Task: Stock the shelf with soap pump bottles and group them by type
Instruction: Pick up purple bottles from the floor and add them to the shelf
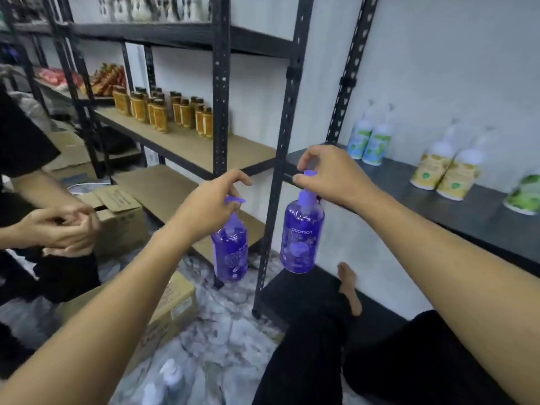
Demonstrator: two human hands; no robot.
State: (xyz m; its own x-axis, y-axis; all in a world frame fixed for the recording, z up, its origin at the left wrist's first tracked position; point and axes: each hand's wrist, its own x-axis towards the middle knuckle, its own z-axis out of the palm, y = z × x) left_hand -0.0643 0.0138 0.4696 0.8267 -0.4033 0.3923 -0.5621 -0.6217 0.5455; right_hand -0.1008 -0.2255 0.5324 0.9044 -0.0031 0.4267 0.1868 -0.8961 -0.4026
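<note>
- Left hand has its fingers curled around the pump head of a clear purple plastic soap pump bottle, so the bottle just dangles from the top, in the air in front of the black metal upright of the rack.
- Right hand does the same thing with a second purple pump bottle, pinching its purple pump top between thumb and fingertips. This one has "guardian" printed on it and hangs a bit higher than the left one, just right of it. The two bottles aren't touching.
- Both purple bottles are off the shelf, held up near the left end of the dark shelf board on the right.
- On that dark shelf, far right: two white pump bottles with blue-green labels stand side by side, then two white bottles with yellow labels nearer, then a white bottle with a green label cut off by the frame edge.
- Left rack has a tan wooden shelf with a cluster of small amber jars with dark lids, and some red-orange packets farther left.
- Another person's clasped hands are at the left edge, over an open cardboard box.
- A second cardboard box sits on the marbled floor, and there's a blurry whitish bottle near the bottom, can't make out details.
- A bare foot and black trouser legs show at the lower right.
</note>
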